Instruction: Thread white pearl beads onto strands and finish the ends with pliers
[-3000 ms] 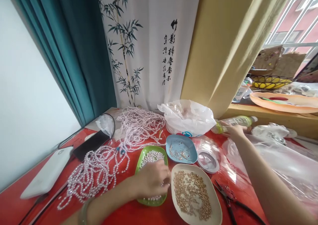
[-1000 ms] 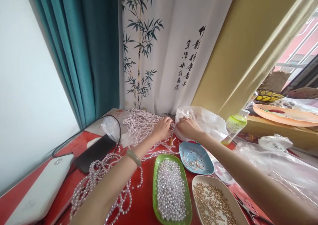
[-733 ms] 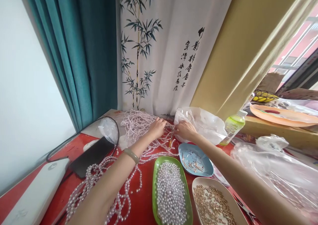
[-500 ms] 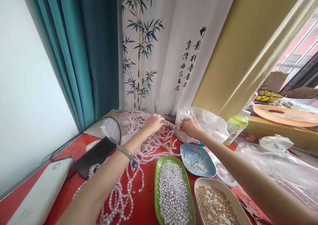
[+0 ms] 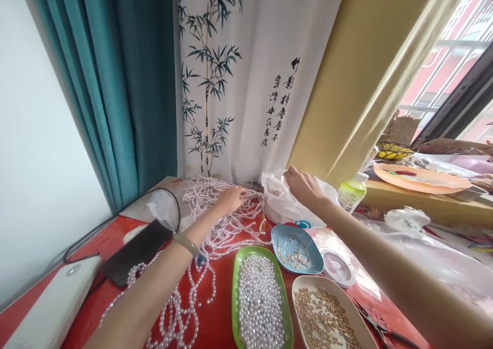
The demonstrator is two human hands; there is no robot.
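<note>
My left hand (image 5: pixel 230 199) rests palm down on a heap of pale pearl strands (image 5: pixel 215 210) spread over the red table (image 5: pixel 221 308). My right hand (image 5: pixel 305 186) is raised a little above the table and pinches the upper edge of a white plastic bag (image 5: pixel 283 207) that stands behind the dishes. A green band sits on my left wrist (image 5: pixel 186 244). In front lie a green dish (image 5: pixel 235 272) of loose pearls, a blue dish (image 5: pixel 311 251) with small metal pins and a beige dish (image 5: pixel 298 287) of gold beads.
A black phone (image 5: pixel 133 251) and a white device (image 5: pixel 50 310) lie at the left with a dark cable. A green bottle (image 5: pixel 351 194) stands at the right by a wooden sill with an orange tray (image 5: pixel 419 178). Clear plastic sheets (image 5: pixel 431 256) and pliers (image 5: pixel 379 328) lie at the right.
My right hand has left the pearl strands, moved right and upward, and taken hold of the white bag's edge. My left hand stays on the pearl heap.
</note>
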